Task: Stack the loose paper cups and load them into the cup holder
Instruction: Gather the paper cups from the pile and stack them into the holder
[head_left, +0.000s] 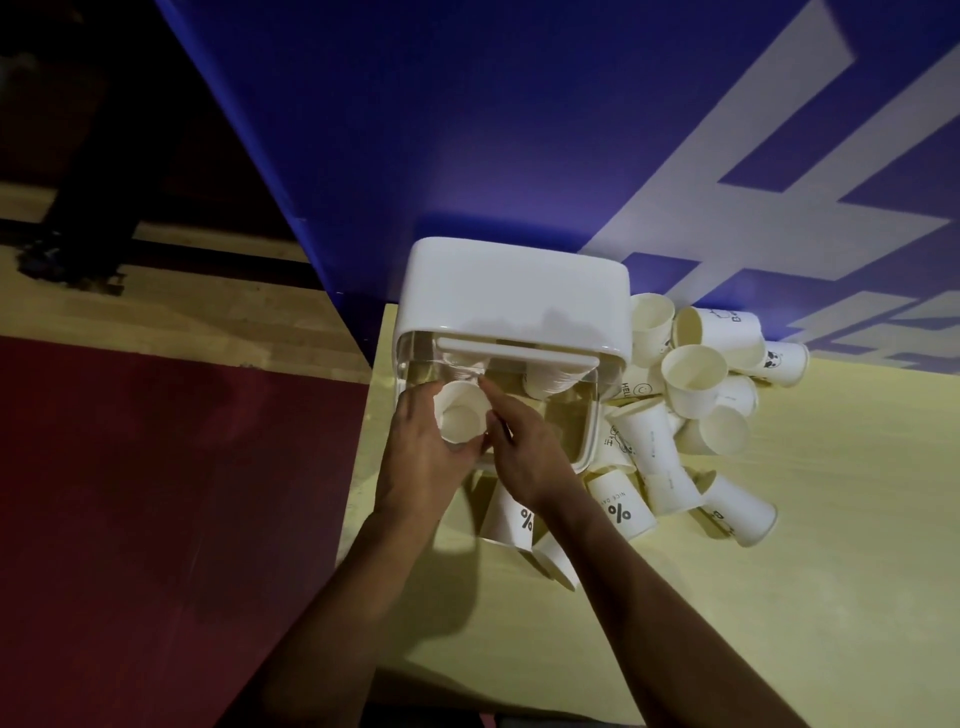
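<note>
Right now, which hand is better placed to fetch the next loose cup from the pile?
Right, probably. The pile lies right of the cup holder, nearer the right hand; the left hand grips a cup at the holder's front and would have to cross over.

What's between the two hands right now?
Head view: one paper cup, open mouth toward camera, gripped by the left hand; right hand beside it.

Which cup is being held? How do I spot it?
Find the white cup holder on the yellow table. At its front left corner, the left hand grips one paper cup, mouth facing up. The other loose cups lie on the table.
</note>
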